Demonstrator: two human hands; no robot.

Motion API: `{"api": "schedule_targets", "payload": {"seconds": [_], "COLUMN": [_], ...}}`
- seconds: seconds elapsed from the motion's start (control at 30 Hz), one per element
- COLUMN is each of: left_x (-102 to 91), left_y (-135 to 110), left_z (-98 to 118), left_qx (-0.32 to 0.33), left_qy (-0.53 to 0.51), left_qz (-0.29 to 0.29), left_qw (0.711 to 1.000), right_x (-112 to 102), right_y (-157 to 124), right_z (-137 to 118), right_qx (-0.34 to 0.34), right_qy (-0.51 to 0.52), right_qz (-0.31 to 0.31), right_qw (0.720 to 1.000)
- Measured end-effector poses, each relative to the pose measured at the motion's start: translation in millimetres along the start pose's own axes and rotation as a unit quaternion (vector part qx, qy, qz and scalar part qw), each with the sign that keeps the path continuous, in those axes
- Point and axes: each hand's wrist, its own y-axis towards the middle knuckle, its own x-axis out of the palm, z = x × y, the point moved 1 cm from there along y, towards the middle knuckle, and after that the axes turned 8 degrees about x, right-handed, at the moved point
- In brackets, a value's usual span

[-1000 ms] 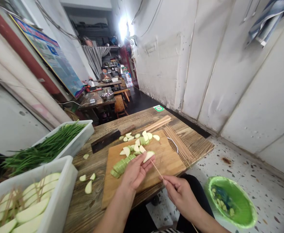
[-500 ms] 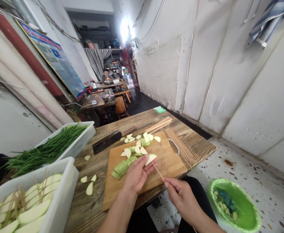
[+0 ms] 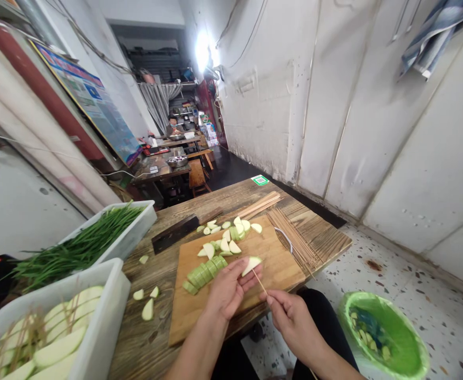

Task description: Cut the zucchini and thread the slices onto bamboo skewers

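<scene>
My left hand [image 3: 228, 289] pinches a pale vegetable slice [image 3: 251, 264] over the wooden cutting board [image 3: 271, 266]. My right hand [image 3: 290, 315] grips a thin bamboo skewer [image 3: 260, 282] whose tip is pushed into that slice. A row of cut green-skinned slices [image 3: 204, 272] lies on the board just left of my left hand. More loose slices [image 3: 227, 232] are scattered at the board's far edge.
A cleaver [image 3: 176, 232] lies behind the board. Bundles of skewers [image 3: 295, 235] lie to the right on the wooden table [image 3: 152, 327]. White tubs hold chives [image 3: 77, 248] and skewered slices [image 3: 53, 338] at left. A green-lined bin [image 3: 385, 332] stands on the floor at right.
The slice has slid further onto the skewer, and both hands have drawn closer together and slightly right. The view has shifted a little.
</scene>
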Motion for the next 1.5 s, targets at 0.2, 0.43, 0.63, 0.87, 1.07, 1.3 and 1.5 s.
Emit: {"api": "schedule_targets", "payload": {"seconds": [0.2, 0.43, 0.63, 0.87, 1.07, 1.3, 1.5], "left_x": [10.8, 20.4, 18.3, 20.6, 18.8, 17.3, 14.9], "left_y": [0.1, -3.2, -3.7, -7.6, -6.4, -8.3, -2.2], "left_z": [-6.9, -6.5, -9.0, -13.4, -15.4, -31.5, -28.5], "left_qx": [-0.004, 0.045, 0.060, 0.059, 0.038, 0.022, 0.046], "left_qy": [-0.082, -0.083, -0.059, -0.046, -0.053, -0.051, -0.062], "left_qz": [0.004, -0.021, -0.037, -0.061, -0.064, -0.073, -0.052], "left_qw": [0.997, 0.995, 0.996, 0.995, 0.996, 0.996, 0.996], "right_x": [4.1, 4.9, 7.2, 10.6, 11.2, 10.7, 7.1], "right_y": [6.8, 6.1, 4.9, 5.7, 5.6, 15.0, 19.8], "right_z": [1.5, -2.6, -3.2, 1.7, 2.3, -2.9, -0.5], "right_qx": [-0.029, -0.036, -0.032, -0.029, -0.029, -0.029, -0.019], "right_qy": [0.015, 0.015, 0.028, 0.046, 0.052, 0.066, 0.061], "right_qz": [0.012, 0.010, 0.007, 0.015, 0.011, 0.030, 0.013], "right_qw": [0.999, 0.999, 0.999, 0.998, 0.998, 0.997, 0.998]}}
